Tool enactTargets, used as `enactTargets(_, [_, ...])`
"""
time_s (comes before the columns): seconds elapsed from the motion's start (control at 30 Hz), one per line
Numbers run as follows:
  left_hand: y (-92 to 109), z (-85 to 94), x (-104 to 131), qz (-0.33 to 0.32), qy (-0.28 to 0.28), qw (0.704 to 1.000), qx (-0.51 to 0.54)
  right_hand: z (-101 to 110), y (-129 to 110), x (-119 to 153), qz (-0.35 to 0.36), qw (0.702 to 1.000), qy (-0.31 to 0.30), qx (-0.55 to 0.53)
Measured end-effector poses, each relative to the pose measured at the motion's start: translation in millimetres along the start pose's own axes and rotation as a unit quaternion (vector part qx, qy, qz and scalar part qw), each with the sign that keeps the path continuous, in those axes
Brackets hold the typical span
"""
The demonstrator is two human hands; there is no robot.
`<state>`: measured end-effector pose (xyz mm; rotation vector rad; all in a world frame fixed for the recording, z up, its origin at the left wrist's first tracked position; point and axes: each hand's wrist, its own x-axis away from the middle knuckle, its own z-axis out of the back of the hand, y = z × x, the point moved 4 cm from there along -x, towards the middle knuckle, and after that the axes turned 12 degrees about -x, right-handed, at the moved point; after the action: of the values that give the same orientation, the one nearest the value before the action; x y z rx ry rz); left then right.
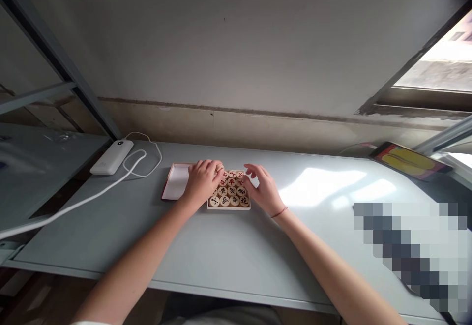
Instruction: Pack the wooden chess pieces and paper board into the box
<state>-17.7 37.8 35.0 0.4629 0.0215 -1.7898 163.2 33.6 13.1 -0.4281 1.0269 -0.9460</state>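
A shallow white box [228, 208] on the desk holds rows of round wooden Chinese chess pieces [231, 191], with red characters in the far rows and black ones in the near rows. My left hand [202, 180] is over the box's left side, fingers curled on a Chinese chess piece [220, 167] at the far left corner, partly hidden by the fingers. Left of the box lies its open lid [176, 182], white inside with a dark red edge, partly covered by that hand. At the box's right edge, my right hand [262, 183] has thumb and fingers apart, holding nothing.
On the grey desk [221, 256], a white power bank [112, 158] with a white cable [73, 213] is at left. A box with a yellow picture [409, 160] leans at the far right, above a pixelated area. A wall runs behind the desk.
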Motion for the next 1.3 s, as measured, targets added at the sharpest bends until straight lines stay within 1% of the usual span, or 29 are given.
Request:
enactTargets(0.03, [3.2, 2.5, 0.8, 0.001, 0.011, 0.998, 0.062, -0.3, -7.6, 1.0, 0.036, 0.999, 0.009, -0.001])
enactTargets(0.07, [6.5, 3.6, 1.9, 0.007, 0.007, 0.991, 0.134, -1.3, -14.8, 2.3, 0.066, 0.998, 0.009, -0.007])
enactTargets(0.1, [10.0, 2.9, 3.2, 0.016, -0.01, 0.977, 0.213, -2.7, -21.1, 3.7, 0.089, 0.996, 0.006, -0.016])
enactTargets(0.17, [17.3, -2.2, 6.3, 0.042, -0.066, 0.931, 0.357, -4.9, -30.2, 5.7, 0.117, 0.993, -0.001, -0.029])
enactTargets(0.2, [20.4, -5.2, 7.7, 0.054, -0.088, 0.906, 0.411, -4.9, -32.4, 5.9, 0.122, 0.992, -0.001, -0.032])
enactTargets(0.23, [22.3, -7.8, 8.6, 0.065, -0.099, 0.885, 0.45, -4.0, -32.9, 5.4, 0.122, 0.992, 0.001, -0.032])
enactTargets(0.27, [22.7, -9.9, 8.9, 0.077, -0.098, 0.871, 0.476, -2.0, -31.4, 4.2, 0.118, 0.993, 0.006, -0.029])
enactTargets(0.3, [21.6, -11.4, 8.6, 0.09, -0.086, 0.863, 0.49, 1.0, -27.7, 2.4, 0.11, 0.994, 0.014, -0.021])
enactTargets(0.37, [16.4, -12.9, 7.0, 0.115, -0.054, 0.856, 0.501, 9.6, -14.1, -2.0, 0.084, 0.996, 0.039, 0.008])
enactTargets(0.47, [7.8, -12.2, 4.7, 0.131, -0.024, 0.859, 0.494, 22.5, 18.8, -6.6, 0.022, 0.995, 0.071, 0.072])
enactTargets(0.57, [2.7, -13.1, 4.9, 0.15, -0.037, 0.872, 0.465, 26.3, 51.0, -6.3, -0.054, 0.99, 0.058, 0.116])
enactTargets(0.63, [2.4, -15.3, 5.9, 0.157, -0.051, 0.878, 0.449, 25.0, 59.2, -5.0, -0.09, 0.986, 0.045, 0.136])
enactTargets(0.67, [3.3, -16.6, 6.4, 0.154, -0.055, 0.88, 0.446, 24.3, 56.6, -4.6, -0.089, 0.985, 0.049, 0.141])
enactTargets(0.7, [5.0, -17.7, 6.7, 0.148, -0.056, 0.88, 0.447, 23.4, 49.3, -4.6, -0.074, 0.986, 0.057, 0.139])
enactTargets(0.77, [9.5, -19.2, 7.3, 0.135, -0.056, 0.874, 0.463, 20.3, 23.9, -4.8, -0.007, 0.991, 0.069, 0.112])
enactTargets(0.8, [12.0, -19.3, 7.7, 0.132, -0.058, 0.867, 0.477, 17.3, 8.6, -4.6, 0.036, 0.993, 0.061, 0.091])
enactTargets(0.87, [17.1, -18.5, 8.7, 0.133, -0.076, 0.85, 0.504, 8.8, -19.7, -2.6, 0.11, 0.992, 0.02, 0.059])
enactTargets(0.93, [21.6, -16.7, 10.4, 0.142, -0.11, 0.83, 0.528, 1.5, -37.5, 0.6, 0.148, 0.988, -0.004, 0.052])
enactTargets(1.0, [25.1, -14.7, 12.5, 0.147, -0.143, 0.808, 0.553, -3.4, -43.7, 3.8, 0.158, 0.986, -0.008, 0.052])
enactTargets(1.07, [27.8, -13.0, 14.1, 0.141, -0.159, 0.79, 0.574, -5.9, -43.7, 6.6, 0.161, 0.986, -0.001, 0.048])
enactTargets(1.17, [30.9, -12.6, 15.9, 0.129, -0.175, 0.769, 0.601, -7.0, -43.1, 9.0, 0.167, 0.985, 0.009, 0.037])
enactTargets(1.23, [32.4, -12.9, 16.2, 0.127, -0.183, 0.753, 0.619, -6.5, -43.3, 8.5, 0.169, 0.985, 0.004, 0.036])
enactTargets(1.3, [32.4, -12.2, 15.2, 0.128, -0.176, 0.743, 0.633, -3.6, -39.9, 5.7, 0.166, 0.985, -0.005, 0.039])
